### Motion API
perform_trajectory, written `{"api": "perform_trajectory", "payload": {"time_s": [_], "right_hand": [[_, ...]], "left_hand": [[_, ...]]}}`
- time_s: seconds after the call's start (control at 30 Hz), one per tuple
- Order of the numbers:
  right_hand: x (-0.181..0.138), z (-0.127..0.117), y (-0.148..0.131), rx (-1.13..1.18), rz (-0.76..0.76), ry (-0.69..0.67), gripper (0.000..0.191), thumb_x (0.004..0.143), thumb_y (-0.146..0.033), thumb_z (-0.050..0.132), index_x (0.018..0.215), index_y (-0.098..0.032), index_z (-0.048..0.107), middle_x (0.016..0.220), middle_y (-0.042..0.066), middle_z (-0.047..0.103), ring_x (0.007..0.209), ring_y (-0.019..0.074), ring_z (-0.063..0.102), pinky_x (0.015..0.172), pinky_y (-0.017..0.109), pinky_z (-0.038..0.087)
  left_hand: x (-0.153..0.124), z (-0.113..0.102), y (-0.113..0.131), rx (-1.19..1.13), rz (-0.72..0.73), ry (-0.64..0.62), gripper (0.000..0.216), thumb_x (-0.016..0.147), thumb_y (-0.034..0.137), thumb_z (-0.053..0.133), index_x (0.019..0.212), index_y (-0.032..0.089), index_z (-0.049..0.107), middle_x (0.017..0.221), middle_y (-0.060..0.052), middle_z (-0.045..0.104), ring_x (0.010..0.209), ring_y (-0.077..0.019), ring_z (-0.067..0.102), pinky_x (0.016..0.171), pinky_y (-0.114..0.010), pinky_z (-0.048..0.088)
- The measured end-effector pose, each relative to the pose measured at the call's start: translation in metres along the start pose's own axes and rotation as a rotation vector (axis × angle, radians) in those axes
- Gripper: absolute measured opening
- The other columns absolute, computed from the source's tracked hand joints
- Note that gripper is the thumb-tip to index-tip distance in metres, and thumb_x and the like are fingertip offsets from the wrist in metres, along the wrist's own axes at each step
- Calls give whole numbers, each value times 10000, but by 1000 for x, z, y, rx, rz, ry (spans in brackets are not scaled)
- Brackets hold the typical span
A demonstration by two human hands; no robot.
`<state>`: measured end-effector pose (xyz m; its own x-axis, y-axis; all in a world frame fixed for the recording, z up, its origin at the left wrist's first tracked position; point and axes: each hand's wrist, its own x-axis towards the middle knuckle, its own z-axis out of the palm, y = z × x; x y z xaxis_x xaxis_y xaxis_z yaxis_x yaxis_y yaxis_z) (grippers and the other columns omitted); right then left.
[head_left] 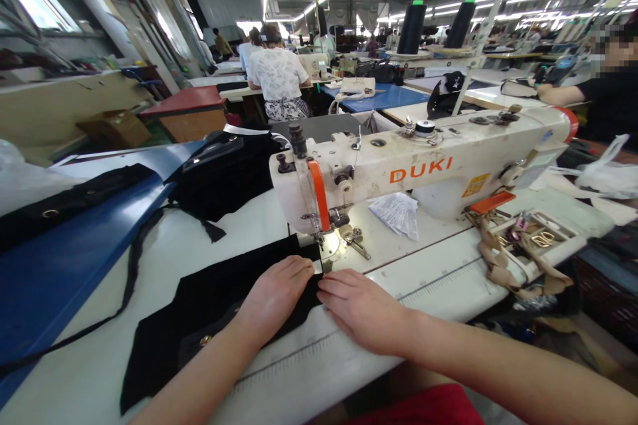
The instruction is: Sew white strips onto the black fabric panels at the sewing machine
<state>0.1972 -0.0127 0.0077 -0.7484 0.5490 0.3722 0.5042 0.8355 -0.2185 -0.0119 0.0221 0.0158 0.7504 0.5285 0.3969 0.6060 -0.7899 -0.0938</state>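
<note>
just below the needle, left hand (273, 297) and right hand (359, 309) lie flat, fingers outstretched, pinning black fabric (199, 319), gripping nothing.

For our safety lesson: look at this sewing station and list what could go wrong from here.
1. The left hand and right hand lie flat on the fabric just before the needle; fingers could slip under it.
2. A long strap trails across the table beside the fabric and might snag or be dragged along.
3. Loose paper lies under the machine arm and could drift towards the needle.
</note>
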Motion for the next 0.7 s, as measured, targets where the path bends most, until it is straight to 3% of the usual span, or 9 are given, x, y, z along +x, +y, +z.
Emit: {"api": "perform_trajectory", "payload": {"time_s": [0.37,0.57,0.7], "right_hand": [[-1,2,2,-2,-22,25,248,948,-156,459,1113,-88,631,1144,117,639,1123,222,514,1024,337,395],[15,-6,19,-44,93,-10,188,923,-143,501,1033,-127,653,924,79,659,900,211,550,866,340,452],[27,-3,30,-111,101,-49,141,918,-146,521,969,-134,652,872,77,623,874,210,523,822,335,438]], "left_hand": [[-7,5,-3,-10,16,23,298,937,77,375,1009,124,660,1020,-90,717,966,-199,664,901,-372,562],[-9,5,-3,23,9,-10,299,936,88,384,1033,138,662,1055,-85,715,1005,-203,658,913,-371,556],[-8,5,-3,42,-6,-25,309,939,93,374,1022,126,670,1050,-93,717,994,-202,663,905,-364,558]]}}
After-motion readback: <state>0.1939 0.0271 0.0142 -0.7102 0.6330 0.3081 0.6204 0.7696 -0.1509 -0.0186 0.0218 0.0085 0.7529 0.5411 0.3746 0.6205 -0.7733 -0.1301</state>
